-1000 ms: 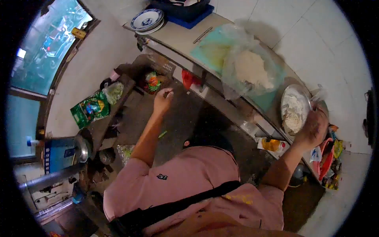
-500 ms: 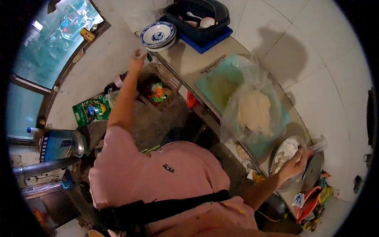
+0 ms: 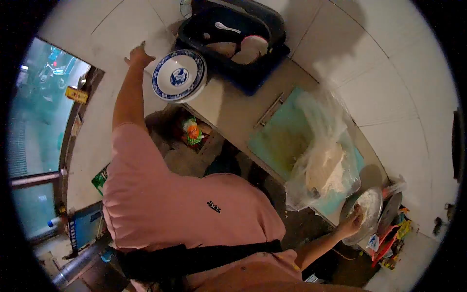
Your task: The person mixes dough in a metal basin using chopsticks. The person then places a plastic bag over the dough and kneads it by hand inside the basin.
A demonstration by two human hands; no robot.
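Apparently mid-reach, the left hand (image 3: 140, 56) hovers empty, spread beside stacked blue-rimmed white dishes (image 3: 179, 76), any grasp requiring closure; right hand (image 3: 351, 225), grip unclear, at round metal basin (image 3: 368, 229).

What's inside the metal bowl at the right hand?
The metal bowl holds pale, flour-like powder. The right hand covers part of it; whatever lies beneath that hand, or under the powder, cannot be seen.

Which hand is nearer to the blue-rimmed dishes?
Left: the left hand is close beside the blue-rimmed dishes; the right hand is well away, at the metal bowl.
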